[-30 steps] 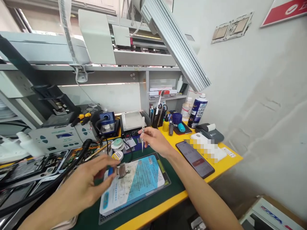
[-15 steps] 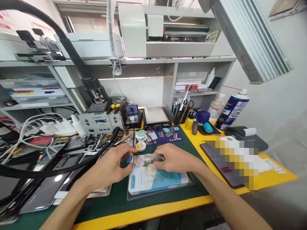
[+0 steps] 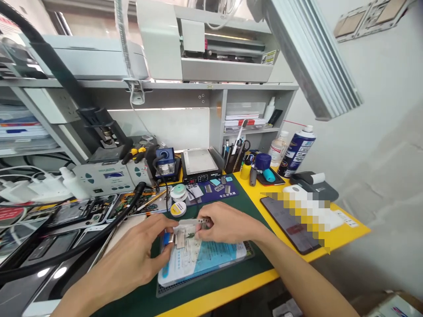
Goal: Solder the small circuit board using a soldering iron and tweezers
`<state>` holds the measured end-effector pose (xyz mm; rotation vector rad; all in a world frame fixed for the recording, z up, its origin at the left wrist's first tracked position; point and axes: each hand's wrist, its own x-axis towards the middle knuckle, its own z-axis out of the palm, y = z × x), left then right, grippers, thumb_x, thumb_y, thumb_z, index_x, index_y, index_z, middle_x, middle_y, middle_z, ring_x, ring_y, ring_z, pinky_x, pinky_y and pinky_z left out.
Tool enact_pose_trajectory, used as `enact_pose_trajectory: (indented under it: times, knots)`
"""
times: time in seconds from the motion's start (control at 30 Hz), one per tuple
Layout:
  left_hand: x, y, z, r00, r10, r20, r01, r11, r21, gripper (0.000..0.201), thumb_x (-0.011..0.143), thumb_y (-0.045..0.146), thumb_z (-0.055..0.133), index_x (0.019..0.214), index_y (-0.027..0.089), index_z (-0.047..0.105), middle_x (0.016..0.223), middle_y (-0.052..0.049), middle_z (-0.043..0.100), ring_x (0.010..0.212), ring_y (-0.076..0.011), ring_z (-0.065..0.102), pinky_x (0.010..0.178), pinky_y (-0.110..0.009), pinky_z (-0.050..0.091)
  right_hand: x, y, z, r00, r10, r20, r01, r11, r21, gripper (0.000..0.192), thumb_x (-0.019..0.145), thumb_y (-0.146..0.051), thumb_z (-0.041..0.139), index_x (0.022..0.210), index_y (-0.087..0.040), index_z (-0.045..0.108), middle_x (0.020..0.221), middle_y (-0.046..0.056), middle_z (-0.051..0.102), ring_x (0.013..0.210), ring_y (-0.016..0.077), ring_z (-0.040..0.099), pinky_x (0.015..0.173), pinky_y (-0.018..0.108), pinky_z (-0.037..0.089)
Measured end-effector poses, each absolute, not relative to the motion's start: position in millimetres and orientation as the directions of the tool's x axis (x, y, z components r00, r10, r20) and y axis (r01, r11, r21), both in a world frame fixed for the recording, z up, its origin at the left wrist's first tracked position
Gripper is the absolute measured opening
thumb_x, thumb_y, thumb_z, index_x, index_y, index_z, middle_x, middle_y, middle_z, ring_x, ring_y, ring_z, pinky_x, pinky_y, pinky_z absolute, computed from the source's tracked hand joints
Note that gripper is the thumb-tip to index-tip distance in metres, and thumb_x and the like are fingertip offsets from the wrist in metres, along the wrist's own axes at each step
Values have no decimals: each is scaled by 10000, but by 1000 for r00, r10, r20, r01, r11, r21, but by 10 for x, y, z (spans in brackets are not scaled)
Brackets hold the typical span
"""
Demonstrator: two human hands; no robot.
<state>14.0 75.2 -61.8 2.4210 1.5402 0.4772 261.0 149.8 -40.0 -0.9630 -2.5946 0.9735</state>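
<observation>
Repair bench seen from above the hands. Far left of the frame: opened phones (image 3: 82, 210) lie flat beside a soldering station (image 3: 102, 176), with a black hose (image 3: 66, 253) sweeping across them toward the centre. Lower centre-left: the left hand (image 3: 132, 259) pinches the blue-tipped end of a small circuit board (image 3: 180, 235) between thumb and forefinger, apparently to steady it over the blue-and-white printed sheet (image 3: 201, 259) on the green mat (image 3: 251, 211). Centre: the right hand (image 3: 228, 224) closes on metal tweezers (image 3: 194, 221), whose tips lie across the board's upper edge, a hold suited to fine work. Just behind, solder reels (image 3: 178, 193) and a hot plate (image 3: 200, 163) stand within reach. Right of centre: a dark phone (image 3: 287, 224) rests on the yellow table edge (image 3: 346, 229); a spray can (image 3: 297, 149) stands upright beyond it.
</observation>
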Motion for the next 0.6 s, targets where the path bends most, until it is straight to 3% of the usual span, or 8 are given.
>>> enact_pose_trajectory:
  times: [0.2,0.43,0.6]
  knots:
    - [219,752,-653,417,896,150,804,-441,398,267,956,318,521,1207,256,584,1117,-46,656,1022,-223,625,871,-313,512,2693,1599,-352,-732,670,-125,474,369,-799,138,797,-273,656,825,-147,701,737,-11,618,627,109,465,538,217,339]
    - [276,768,-644,410,899,152,773,-431,465,241,925,271,561,1164,258,590,1128,-37,634,1064,-226,591,935,-351,475,2665,1666,-485,-721,682,-122,485,370,-792,242,843,-307,626,910,-126,772,637,-31,483,586,102,361,513,228,272]
    - [367,779,-639,404,898,172,788,-438,433,239,904,306,600,1134,239,600,1126,-49,630,1054,-258,575,940,-402,465,2653,1640,-489,-730,673,-118,492,398,-774,256,857,-319,606,899,-128,772,607,-37,441,560,102,327,482,235,240]
